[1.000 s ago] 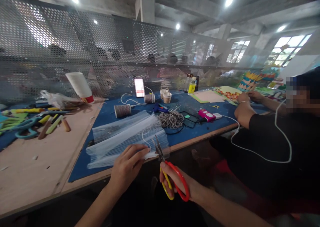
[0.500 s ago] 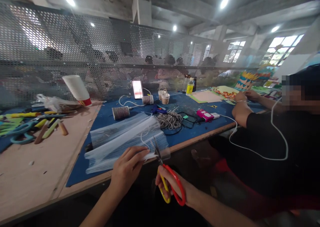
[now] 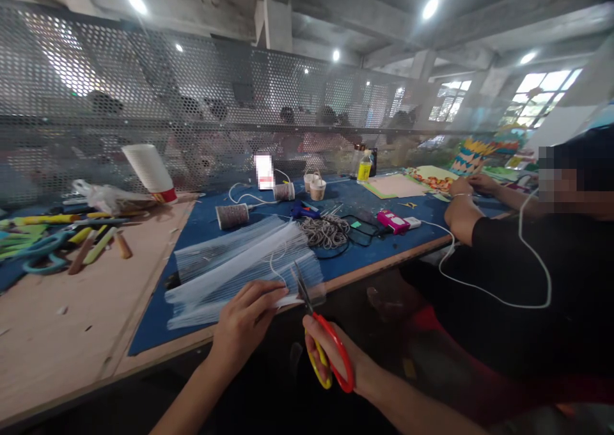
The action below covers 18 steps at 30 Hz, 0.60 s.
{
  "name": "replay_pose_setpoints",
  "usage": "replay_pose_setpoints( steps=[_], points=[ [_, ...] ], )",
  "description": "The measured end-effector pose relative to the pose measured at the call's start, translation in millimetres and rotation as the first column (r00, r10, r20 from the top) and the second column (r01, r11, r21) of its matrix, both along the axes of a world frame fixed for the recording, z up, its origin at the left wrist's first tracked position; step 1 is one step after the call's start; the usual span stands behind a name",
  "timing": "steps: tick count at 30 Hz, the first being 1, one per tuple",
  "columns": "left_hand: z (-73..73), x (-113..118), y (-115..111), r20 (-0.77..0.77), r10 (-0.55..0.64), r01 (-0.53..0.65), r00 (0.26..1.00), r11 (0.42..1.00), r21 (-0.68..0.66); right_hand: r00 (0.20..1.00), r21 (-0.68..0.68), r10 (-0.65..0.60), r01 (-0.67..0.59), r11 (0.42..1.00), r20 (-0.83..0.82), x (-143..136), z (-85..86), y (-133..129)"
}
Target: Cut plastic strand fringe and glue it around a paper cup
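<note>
your left hand (image 3: 247,313) pinches the near edge of the white mesh (image 3: 242,263), which spreads ahead. your right hand (image 3: 334,342) grips the scissors (image 3: 311,308), blades slanting forward-left just beside those fingertips.

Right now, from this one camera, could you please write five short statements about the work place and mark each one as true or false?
1. The right hand holds the scissors. True.
2. Both handles of the scissors are of the same colour. False: one is red, the other yellow.
3. The left hand is raised well away from the white mesh material. False: the left hand has its fingers at the near edge of the white mesh material.
4. The pink box lies to the right of the coiled grey cord in the view. True.
5. The bottle with the yellow label lies on its side. False: this bottle stands upright.
</note>
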<state>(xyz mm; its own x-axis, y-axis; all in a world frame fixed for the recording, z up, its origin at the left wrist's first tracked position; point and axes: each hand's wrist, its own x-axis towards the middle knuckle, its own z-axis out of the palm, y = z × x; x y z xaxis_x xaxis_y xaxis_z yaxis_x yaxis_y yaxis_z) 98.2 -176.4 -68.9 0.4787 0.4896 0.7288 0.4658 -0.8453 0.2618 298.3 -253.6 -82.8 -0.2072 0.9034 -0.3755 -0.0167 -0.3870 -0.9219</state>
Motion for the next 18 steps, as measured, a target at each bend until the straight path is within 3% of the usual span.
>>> replay_pose_setpoints(
  steps=[18],
  points=[
    [-2.5, -1, 1, 0.027, -0.037, 0.038, 0.999, 0.999, -0.014, 0.999, 0.026, -0.003, 0.001, 1.000, 0.050, 1, -14.0, -2]
  ],
)
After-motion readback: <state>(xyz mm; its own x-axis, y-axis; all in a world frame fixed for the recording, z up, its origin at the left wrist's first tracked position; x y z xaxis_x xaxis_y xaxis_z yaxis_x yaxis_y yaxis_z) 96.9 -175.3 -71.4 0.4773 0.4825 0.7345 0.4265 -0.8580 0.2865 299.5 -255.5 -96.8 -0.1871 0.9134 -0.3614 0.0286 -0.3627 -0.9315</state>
